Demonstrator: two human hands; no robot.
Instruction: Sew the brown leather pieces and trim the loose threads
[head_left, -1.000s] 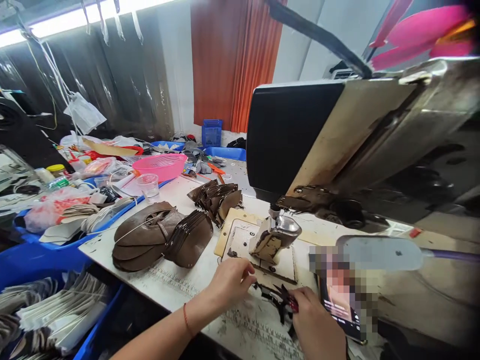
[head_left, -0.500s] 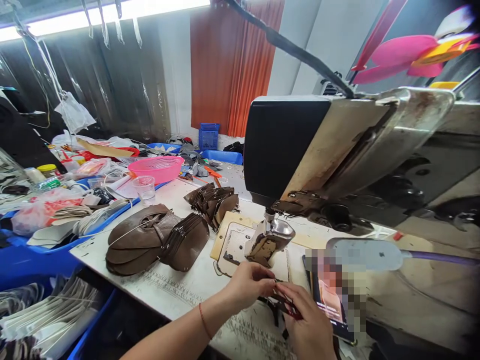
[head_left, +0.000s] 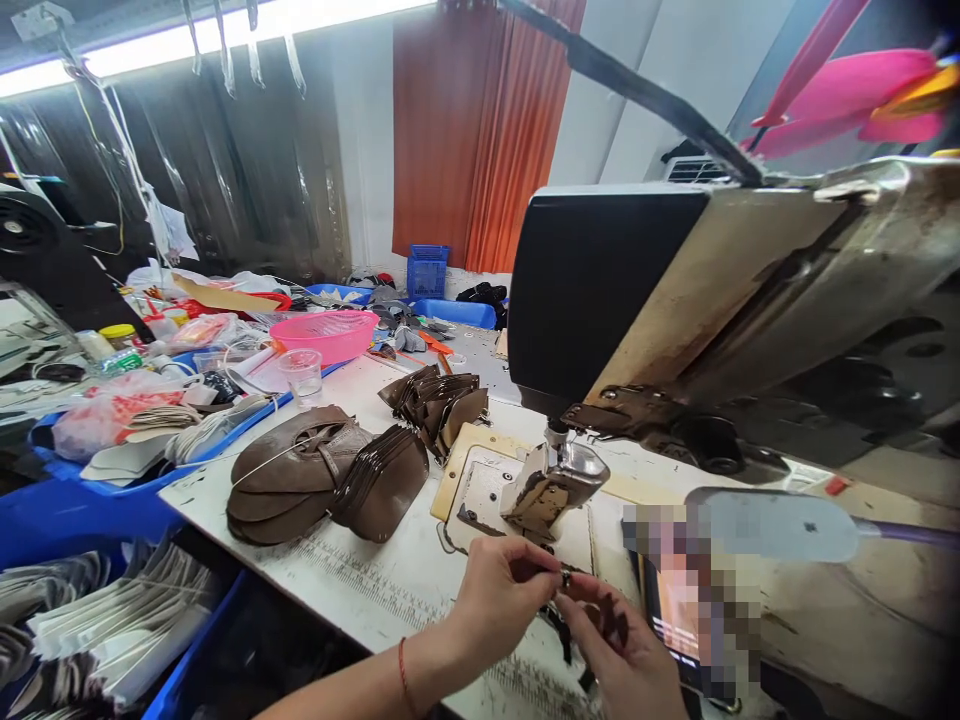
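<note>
My left hand, a red cord on its wrist, is closed in a pinch in front of the sewing machine's needle area. Facing it, my right hand is closed too, its fingertips almost meeting the left ones. Between them sits a small dark shiny piece, too small to name. Dark strips hang below the fingers. Just behind is the metal presser guard of the sewing machine. Left of the machine plate lie stacked brown shoe-upper pieces and more brown leather pieces.
A phone lies right of my hands, beside a grey oval device with a purple cable. A clear cup and pink basket stand at the back left. Blue bins of pale pieces flank the table.
The view has shifted, so the scene sits a little further right. My fingers have changed their hold, and the small shiny piece now shows between the fingertips. A red-edged item by the right palm no longer shows.
</note>
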